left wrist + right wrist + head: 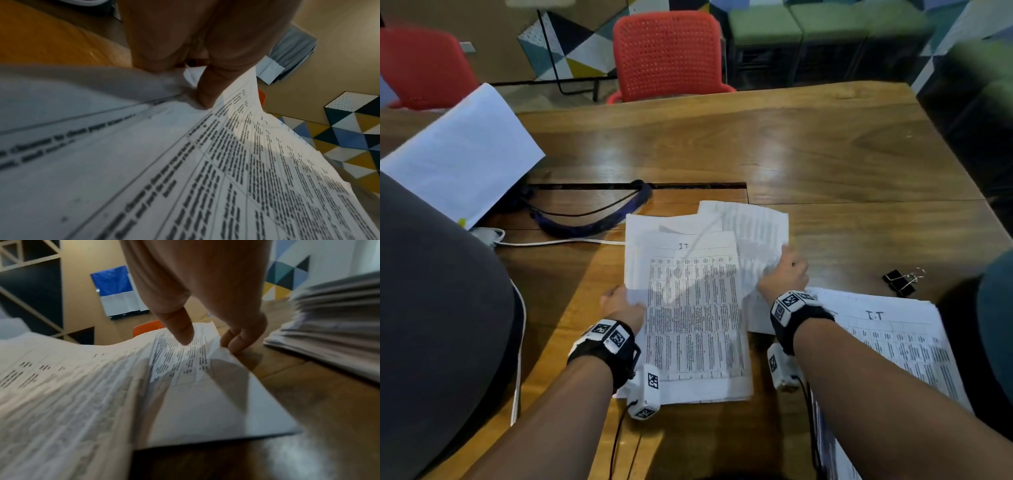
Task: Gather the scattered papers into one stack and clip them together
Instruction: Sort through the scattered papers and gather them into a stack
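While both your hands are on the loose papers (690, 308) at the middle of the wooden table (825, 147), note the stock as follows. Item one, the papers: thin white printed sheets, rectangular, covered in small tabulated text, overlapping at odd angles and not yet squared. Your left hand (619, 305) pinches their left edge, thumb (207, 91) on top, fingers curled under; your right hand (784, 270) grips a crumpled sheet at the right side, thumb (179, 327) pressing the printed face and fingers (236, 342) tucked beneath its edge. Handling, by judgement: light, limp, quick to buckle and crease, likely to slide on one another and on the glossy varnished wood. Take them by opposite long edges, not by corners, and tap them square on the table before clipping. Item two, a binder clip (900, 279): black folded metal body with wire handles, lying well apart to the right, untouched; probably stiff to open. Item three, a thicker pile of similar printed sheets (900, 339), lying under your right forearm; whether it belongs in the same stack you cannot tell. Item four, a separate white sheaf (462, 154) at far left. Item five, a dark looped strap (592, 219) and a white cable (551, 242) behind the papers. Item six, two red perforated chairs (667, 54) beyond the table.
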Motion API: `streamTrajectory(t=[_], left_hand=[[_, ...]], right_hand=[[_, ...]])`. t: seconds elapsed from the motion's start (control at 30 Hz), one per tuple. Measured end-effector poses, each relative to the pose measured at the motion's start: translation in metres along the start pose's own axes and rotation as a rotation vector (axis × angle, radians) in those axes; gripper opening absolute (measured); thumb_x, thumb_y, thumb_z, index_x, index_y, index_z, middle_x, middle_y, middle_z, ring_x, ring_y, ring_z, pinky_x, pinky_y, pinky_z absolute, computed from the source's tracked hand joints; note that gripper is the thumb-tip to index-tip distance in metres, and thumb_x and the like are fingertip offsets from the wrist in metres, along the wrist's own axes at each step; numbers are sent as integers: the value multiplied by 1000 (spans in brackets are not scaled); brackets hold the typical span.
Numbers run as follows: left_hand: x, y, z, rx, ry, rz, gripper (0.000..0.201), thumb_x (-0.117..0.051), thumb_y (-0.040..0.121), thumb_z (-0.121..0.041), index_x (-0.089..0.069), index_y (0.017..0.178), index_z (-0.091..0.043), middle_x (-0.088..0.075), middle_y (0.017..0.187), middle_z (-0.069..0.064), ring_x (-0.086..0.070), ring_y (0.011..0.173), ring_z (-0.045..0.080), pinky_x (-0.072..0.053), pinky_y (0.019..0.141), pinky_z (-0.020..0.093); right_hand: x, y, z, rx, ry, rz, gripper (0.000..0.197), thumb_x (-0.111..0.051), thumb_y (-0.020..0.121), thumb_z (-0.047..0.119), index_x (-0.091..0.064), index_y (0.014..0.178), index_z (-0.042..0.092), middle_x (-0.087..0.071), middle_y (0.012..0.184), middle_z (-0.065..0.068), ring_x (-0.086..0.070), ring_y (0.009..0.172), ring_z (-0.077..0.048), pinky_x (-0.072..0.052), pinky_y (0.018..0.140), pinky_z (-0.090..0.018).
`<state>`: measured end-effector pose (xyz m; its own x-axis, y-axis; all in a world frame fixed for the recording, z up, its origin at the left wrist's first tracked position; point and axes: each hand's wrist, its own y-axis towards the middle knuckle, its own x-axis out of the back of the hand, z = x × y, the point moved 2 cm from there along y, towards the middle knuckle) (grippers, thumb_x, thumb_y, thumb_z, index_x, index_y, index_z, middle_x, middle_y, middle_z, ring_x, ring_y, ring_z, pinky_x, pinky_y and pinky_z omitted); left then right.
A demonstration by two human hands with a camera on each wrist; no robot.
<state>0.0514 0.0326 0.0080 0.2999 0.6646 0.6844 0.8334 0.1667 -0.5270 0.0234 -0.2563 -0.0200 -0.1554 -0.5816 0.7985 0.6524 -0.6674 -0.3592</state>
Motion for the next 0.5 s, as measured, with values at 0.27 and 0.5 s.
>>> streamTrajectory(t=[0.27,0.5], left_hand=[[7,10,14,-62,-426,-63,74,-61,87,6,-26,146,-21,-59,116,5,-55,107,20,-42,97,39],[-13,13,9,-52,-275,-8,32,-56,94,-29,-57,115,-5,-61,116,11,-60,101,30,-51,90,42]], right_hand=[[-9,-16,1,240,-304,239,65,-53,79,7,-40,135,37,-21,153,9,-23,135,-30,-27,107,-52],[-26,-31,3,318,-1,279,48,-49,84,1,-55,129,18,-50,131,-4,-47,119,-25,-41,106,-43]])
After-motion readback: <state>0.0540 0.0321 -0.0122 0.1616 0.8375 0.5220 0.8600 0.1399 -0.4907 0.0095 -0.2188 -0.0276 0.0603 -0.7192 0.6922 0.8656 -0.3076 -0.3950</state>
